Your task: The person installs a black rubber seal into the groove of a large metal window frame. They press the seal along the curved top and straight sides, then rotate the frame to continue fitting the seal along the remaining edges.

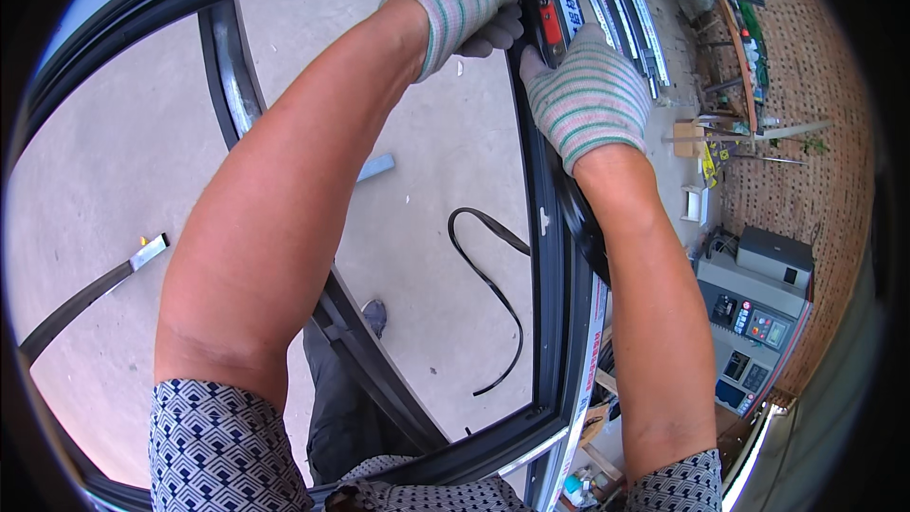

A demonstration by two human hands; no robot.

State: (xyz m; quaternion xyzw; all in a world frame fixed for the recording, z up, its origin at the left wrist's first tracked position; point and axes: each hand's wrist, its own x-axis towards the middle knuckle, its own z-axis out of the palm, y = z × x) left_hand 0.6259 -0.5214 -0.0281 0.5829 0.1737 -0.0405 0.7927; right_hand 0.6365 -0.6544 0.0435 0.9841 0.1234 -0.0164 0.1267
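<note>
A large black metal window frame (542, 322) stretches before me. My left hand (460, 14), in a white knit glove with green and pink stripes, is at its upper right corner. The fingers curl closed against the inner edge, and what they pinch is hidden. My right hand (590, 100), gloved alike, closes over the right side bar with its thumb by the inner edge; its grip is hidden too. Just above that thumb shows a small red piece (550, 24), its kind unclear. A glossy black strip (580, 218) bows out from under the right wrist.
Through the frame, a thin black rubber strip (493, 284) hangs curled above the grey floor (417, 199). A dark crossbar (365, 351) spans the frame by my leg. On the right are a grey machine with a control panel (758, 322), metal profiles (630, 28) and a brick wall (815, 66).
</note>
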